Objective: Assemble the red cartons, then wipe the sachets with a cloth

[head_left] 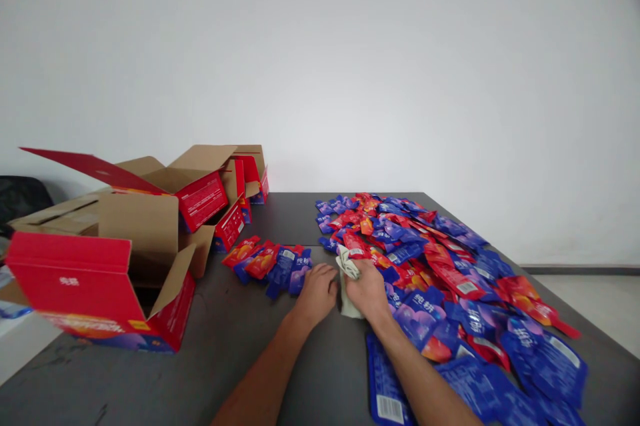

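My right hand (366,287) is closed round a crumpled pale cloth (349,274), part of which hangs down to the dark table (220,346). Just left of the cloth, my left hand (318,293) rests by the table with its fingers curled; whether it holds anything is hidden. Beyond and left of that hand lies a short row of red and blue pouches (283,267). A large spread of red and blue pouches (417,313) covers the table's right side, some close to my right hand.
An open red box (75,279) stands at the near left. Behind it are more open red boxes (203,199) and a brown carton (65,216). A dark chair back (23,199) shows at the far left. A white wall (350,66) stands behind the table.
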Demonstrator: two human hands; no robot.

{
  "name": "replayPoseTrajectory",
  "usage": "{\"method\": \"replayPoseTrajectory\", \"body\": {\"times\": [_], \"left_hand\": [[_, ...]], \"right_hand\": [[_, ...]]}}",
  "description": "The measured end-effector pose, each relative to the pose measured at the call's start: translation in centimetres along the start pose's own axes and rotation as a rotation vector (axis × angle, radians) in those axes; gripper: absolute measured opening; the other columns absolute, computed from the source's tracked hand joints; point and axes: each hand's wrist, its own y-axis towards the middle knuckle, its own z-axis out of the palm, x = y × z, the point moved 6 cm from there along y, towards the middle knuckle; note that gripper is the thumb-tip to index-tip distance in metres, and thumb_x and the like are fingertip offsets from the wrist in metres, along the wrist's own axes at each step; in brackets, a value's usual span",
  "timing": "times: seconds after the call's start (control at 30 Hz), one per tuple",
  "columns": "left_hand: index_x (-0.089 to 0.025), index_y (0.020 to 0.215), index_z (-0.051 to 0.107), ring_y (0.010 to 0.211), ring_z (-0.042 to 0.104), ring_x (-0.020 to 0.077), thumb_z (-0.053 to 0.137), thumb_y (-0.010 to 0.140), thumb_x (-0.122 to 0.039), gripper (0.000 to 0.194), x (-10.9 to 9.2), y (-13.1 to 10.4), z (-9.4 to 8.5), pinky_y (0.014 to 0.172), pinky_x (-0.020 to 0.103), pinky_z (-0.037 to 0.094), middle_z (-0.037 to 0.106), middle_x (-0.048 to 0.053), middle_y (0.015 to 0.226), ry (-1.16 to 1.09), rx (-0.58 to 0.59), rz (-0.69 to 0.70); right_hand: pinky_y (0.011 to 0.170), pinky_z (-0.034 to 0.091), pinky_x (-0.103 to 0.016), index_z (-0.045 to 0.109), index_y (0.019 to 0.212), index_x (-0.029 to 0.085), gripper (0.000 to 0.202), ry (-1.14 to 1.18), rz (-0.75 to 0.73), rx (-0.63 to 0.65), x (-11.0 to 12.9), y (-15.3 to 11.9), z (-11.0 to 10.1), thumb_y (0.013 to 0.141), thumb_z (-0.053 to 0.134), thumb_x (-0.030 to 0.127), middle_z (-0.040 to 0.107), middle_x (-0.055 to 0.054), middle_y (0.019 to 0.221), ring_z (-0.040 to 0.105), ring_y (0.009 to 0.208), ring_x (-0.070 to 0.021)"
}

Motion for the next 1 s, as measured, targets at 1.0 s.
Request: {"method": "replayPoseTrajectory", "body": {"times": [1.0], "left_hand": [[-0.018,0.096,0.062,0.085,0.064,0.0175,0.063,0.061,-0.007,0.037,4.8,-0.2,-0.1,0.079,0.030,0.049,0.068,0.003,0.091,-0.802,-0.324,-0.471]], "right_hand": [[0.078,0.047,-0.028,0.073,0.090,0.020,0.025,0.139,-0.049,-0.078,1.3,-0.2,-2.1,0.077,0.053,0.013,0.068,-0.005,0.089,0.062,0.087,-0.0200]]}}
